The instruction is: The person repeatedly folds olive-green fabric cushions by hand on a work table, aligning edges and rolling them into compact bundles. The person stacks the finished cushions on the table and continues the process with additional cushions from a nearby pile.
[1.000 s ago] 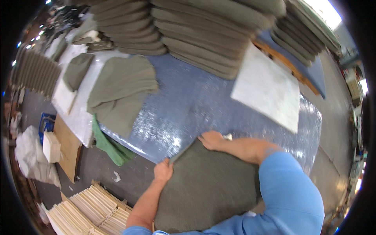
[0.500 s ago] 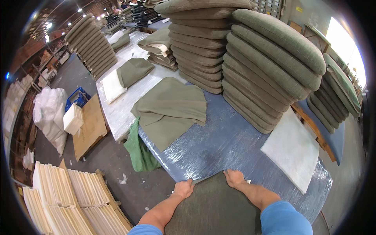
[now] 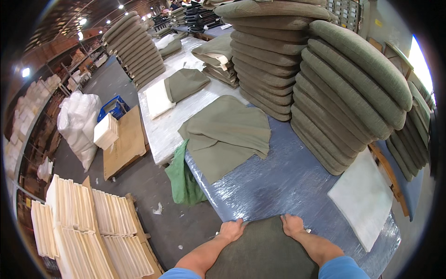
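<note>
An olive-grey cushion cover [image 3: 260, 253] is stretched out in front of me at the near edge of the table. My left hand [image 3: 232, 229] is closed on its far left corner, and my right hand [image 3: 292, 225] grips the far right corner. Whether there is a pad inside it cannot be made out. Small white bits show beside both hands. Beyond them, a loose olive fabric piece [image 3: 227, 135] lies creased on the table, with a green cloth [image 3: 183, 179] hanging over the left edge below it.
Tall stacks of olive cushions [image 3: 344, 102] stand along the plastic-wrapped blue table [image 3: 260, 186]. At right lies a white pad [image 3: 364, 200]. On the floor to the left are stacked cream foam pieces [image 3: 111, 223], a cardboard sheet [image 3: 125, 144], a blue crate [image 3: 113, 108] and a white bag [image 3: 79, 123].
The view has swung left, so the table and stacks appear farther right and somewhat lower. Both hands keep their grip on the cover's corners.
</note>
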The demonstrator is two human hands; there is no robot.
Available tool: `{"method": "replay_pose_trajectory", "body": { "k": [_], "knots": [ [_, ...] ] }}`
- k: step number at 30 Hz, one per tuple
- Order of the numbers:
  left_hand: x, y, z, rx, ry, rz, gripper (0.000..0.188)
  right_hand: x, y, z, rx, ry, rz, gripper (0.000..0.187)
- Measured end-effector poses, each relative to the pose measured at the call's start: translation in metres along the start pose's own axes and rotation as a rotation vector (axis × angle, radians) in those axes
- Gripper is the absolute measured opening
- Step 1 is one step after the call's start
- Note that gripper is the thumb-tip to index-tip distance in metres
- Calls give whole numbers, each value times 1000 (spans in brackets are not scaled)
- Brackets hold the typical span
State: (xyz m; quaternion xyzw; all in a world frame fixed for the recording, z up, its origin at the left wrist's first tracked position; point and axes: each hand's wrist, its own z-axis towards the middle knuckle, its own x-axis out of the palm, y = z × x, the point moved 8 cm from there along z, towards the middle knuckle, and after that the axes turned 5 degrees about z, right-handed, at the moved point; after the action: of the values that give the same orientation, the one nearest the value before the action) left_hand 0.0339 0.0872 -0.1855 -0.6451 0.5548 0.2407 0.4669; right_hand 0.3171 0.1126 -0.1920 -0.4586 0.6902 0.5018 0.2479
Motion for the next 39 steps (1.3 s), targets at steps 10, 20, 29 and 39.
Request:
{"method": "replay_pose_trajectory", "body": {
  "k": [10,20,29,39],
  "knots": [
    [-15,-5,-6,3,26,68,48,7,-1,1,-31,92,-55,44],
    [-78,58,-216,-516,437,-1067,76,-136,-79,-131,119,281,1178,43],
    [-76,71,-182,-557,432,-1040,79,-147,-24,-220,-176,-306,1435,78],
    [-105,66,-132,-576,438,-804,82,-94,-50,-163,-86,-563,1555,77]
  ]
}}
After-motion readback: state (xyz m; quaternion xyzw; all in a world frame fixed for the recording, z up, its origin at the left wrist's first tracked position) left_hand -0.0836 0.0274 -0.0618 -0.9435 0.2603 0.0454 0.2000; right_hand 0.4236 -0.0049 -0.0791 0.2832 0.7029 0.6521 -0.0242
